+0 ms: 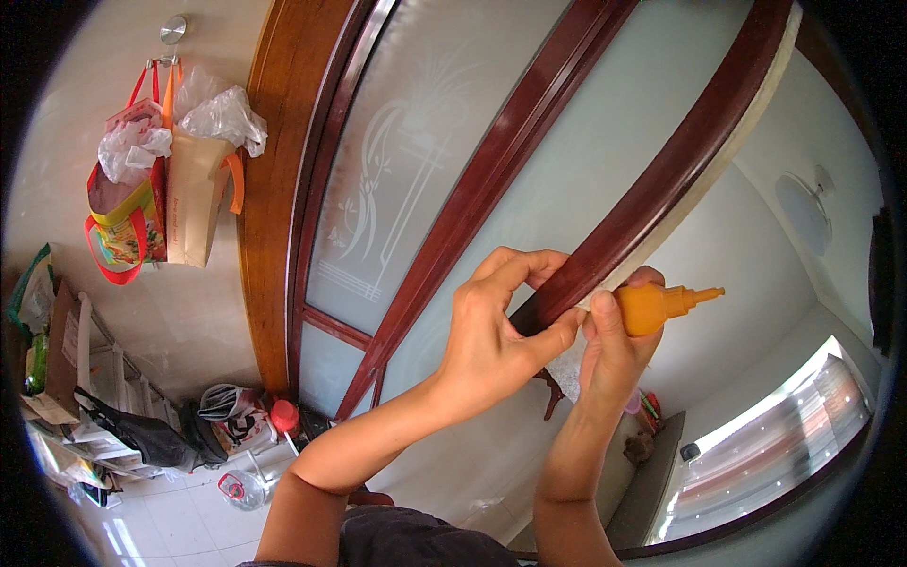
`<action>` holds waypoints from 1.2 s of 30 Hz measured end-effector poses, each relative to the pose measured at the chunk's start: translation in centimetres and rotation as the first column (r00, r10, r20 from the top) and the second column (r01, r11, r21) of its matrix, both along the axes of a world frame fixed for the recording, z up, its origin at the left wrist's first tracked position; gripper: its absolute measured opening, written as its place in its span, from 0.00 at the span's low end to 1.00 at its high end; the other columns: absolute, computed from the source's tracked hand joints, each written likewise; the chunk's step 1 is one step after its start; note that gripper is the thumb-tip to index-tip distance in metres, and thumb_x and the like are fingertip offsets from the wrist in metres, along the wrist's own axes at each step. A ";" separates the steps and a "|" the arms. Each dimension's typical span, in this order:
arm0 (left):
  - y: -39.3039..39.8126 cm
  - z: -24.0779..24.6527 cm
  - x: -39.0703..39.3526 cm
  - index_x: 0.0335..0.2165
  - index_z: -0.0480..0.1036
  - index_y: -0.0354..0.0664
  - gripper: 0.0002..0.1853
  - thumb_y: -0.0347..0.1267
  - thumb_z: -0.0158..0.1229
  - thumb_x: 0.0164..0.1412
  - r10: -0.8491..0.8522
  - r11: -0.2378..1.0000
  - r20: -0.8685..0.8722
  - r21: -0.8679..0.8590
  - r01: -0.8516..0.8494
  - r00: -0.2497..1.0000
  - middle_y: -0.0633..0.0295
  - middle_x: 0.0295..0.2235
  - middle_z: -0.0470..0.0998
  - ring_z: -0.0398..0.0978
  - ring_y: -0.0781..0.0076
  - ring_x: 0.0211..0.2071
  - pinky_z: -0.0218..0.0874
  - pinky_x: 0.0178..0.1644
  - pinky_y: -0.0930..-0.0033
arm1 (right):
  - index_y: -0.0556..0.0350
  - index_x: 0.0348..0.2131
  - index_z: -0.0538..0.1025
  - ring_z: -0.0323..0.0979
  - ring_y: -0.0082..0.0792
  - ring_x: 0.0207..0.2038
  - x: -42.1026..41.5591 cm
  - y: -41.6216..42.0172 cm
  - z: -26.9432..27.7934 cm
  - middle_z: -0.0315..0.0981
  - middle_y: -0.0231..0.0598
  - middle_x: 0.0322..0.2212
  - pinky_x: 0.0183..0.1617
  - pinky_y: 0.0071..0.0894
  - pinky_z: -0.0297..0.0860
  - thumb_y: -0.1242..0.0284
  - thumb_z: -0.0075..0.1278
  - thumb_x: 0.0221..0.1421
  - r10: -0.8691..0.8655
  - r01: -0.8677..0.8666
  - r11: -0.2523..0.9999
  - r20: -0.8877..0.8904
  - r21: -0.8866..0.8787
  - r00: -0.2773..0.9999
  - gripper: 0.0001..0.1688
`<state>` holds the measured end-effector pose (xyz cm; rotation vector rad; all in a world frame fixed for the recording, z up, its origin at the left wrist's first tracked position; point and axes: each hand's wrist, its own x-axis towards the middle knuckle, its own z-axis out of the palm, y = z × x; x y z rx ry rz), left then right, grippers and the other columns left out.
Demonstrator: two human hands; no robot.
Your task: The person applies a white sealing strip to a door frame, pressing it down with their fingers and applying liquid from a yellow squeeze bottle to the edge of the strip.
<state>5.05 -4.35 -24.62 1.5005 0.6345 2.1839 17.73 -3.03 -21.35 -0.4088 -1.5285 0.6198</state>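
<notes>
A dark red door stile (659, 149) runs diagonally from the top right down to my hands, with a pale strip (669, 225) along its right edge. My left hand (489, 347) curls around the lower visible part of the stile, fingers behind it and thumb at the strip. In my right hand (609, 361) is an orange plastic squeeze bottle (641, 310), its narrow nozzle pointing right, away from the stile. The right thumb meets the strip close to the left thumb. My hands hide the strip's lower part.
Left of the stile stand frosted glass panels (567, 127) and a brown wooden door frame (273, 212). Shopping bags (195, 198) hang from a wall hook. A cardboard box (60, 354), a black bag (142, 432) and a clear plastic jug (243, 490) sit lower left. A curtained window (772, 446) is at right.
</notes>
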 end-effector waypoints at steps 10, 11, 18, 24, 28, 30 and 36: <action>-0.4 0.2 -0.1 0.38 0.72 0.29 0.21 0.25 0.64 0.40 0.011 0.999 -0.031 -0.039 -0.013 0.999 0.54 0.30 0.72 0.69 0.66 0.35 0.61 0.42 0.68 | 0.52 0.37 0.62 0.59 0.17 0.23 -0.8 -0.4 1.5 0.66 0.35 0.32 0.24 0.15 0.56 0.79 0.56 0.47 -0.026 0.024 0.999 -0.083 -0.027 0.996 0.20; -0.4 0.2 0.0 0.38 0.72 0.29 0.21 0.25 0.64 0.41 0.012 0.999 -0.030 -0.036 -0.013 0.999 0.54 0.30 0.72 0.69 0.66 0.35 0.61 0.42 0.68 | 0.52 0.37 0.62 0.59 0.17 0.23 -0.8 -0.3 1.4 0.66 0.34 0.32 0.24 0.15 0.56 0.79 0.56 0.47 -0.025 0.024 1.000 -0.077 -0.021 0.997 0.20; -0.2 0.2 -0.4 0.41 0.69 0.30 0.25 0.28 0.65 0.40 -0.004 1.000 -0.044 0.007 0.004 0.999 0.53 0.32 0.72 0.69 0.64 0.35 0.62 0.42 0.67 | 0.50 0.36 0.62 0.61 0.16 0.28 -0.9 -0.1 1.4 0.67 0.34 0.34 0.27 0.12 0.56 0.81 0.58 0.46 0.010 -0.010 1.000 -0.116 0.001 0.993 0.22; -0.9 1.9 -0.6 0.45 0.67 0.33 0.30 0.32 0.66 0.42 0.161 0.987 -0.104 0.035 -0.158 0.981 0.53 0.40 0.70 0.70 0.65 0.37 0.61 0.44 0.67 | 0.51 0.37 0.61 0.64 0.18 0.32 -1.1 -0.1 1.4 0.66 0.34 0.35 0.31 0.12 0.59 0.83 0.57 0.46 0.052 -0.052 0.999 -0.184 0.006 0.982 0.23; -0.7 4.1 -0.1 0.44 0.68 0.34 0.27 0.32 0.65 0.43 0.099 0.995 -0.041 0.023 -0.098 0.994 0.55 0.39 0.71 0.69 0.68 0.37 0.60 0.44 0.69 | 0.52 0.37 0.61 0.66 0.21 0.36 -0.7 0.2 1.4 0.65 0.34 0.35 0.37 0.14 0.63 0.84 0.57 0.46 0.130 -0.132 0.991 -0.163 -0.004 0.978 0.23; -0.4 5.0 0.1 0.42 0.70 0.32 0.25 0.31 0.64 0.44 0.043 0.999 -0.028 0.024 -0.042 0.999 0.56 0.37 0.72 0.69 0.69 0.37 0.60 0.43 0.70 | 0.52 0.38 0.61 0.66 0.22 0.37 -0.2 0.5 1.2 0.64 0.34 0.36 0.39 0.16 0.64 0.84 0.57 0.46 0.147 -0.152 0.988 -0.147 -0.024 0.978 0.24; -0.3 5.8 0.3 0.38 0.72 0.30 0.20 0.29 0.63 0.44 -0.008 1.000 0.016 0.009 0.008 1.000 0.57 0.33 0.73 0.68 0.71 0.36 0.60 0.43 0.71 | 0.52 0.38 0.62 0.65 0.22 0.36 -0.6 0.3 1.2 0.65 0.33 0.35 0.41 0.20 0.63 0.83 0.58 0.46 0.154 -0.157 0.988 -0.173 -0.001 0.973 0.23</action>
